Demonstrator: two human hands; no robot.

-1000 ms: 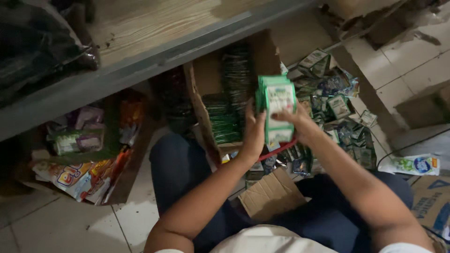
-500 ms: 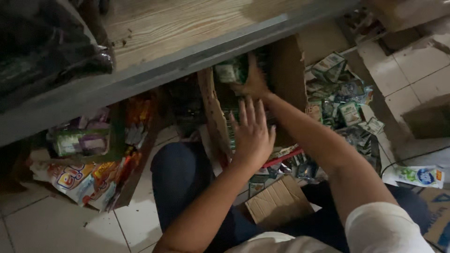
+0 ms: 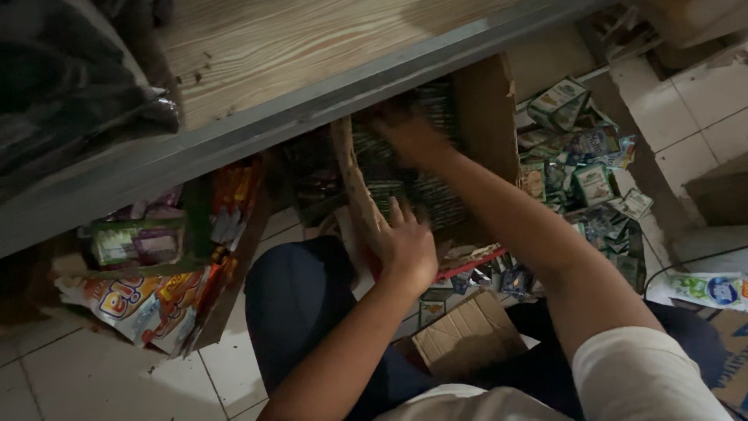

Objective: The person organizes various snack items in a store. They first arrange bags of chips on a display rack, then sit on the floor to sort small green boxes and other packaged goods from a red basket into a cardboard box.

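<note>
1. The left hand [image 3: 407, 248] lies spread and flat on the near edge of the cardboard box [image 3: 475, 117], steadying it
2. The right hand [image 3: 411, 134] reaches deep inside under the shelf [image 3: 257, 117]; blurred, so I cannot tell its grip
3. Green packets [image 3: 425, 195] already fill the box in rows
4. Many loose packets [image 3: 580, 168] lie on the floor beside it, unpacked

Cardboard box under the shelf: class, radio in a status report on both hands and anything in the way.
Left hand flat on cardboard box front wall. Right hand deep inside among dark green packets, grip unclear. Shelf edge overhangs the box.
</note>
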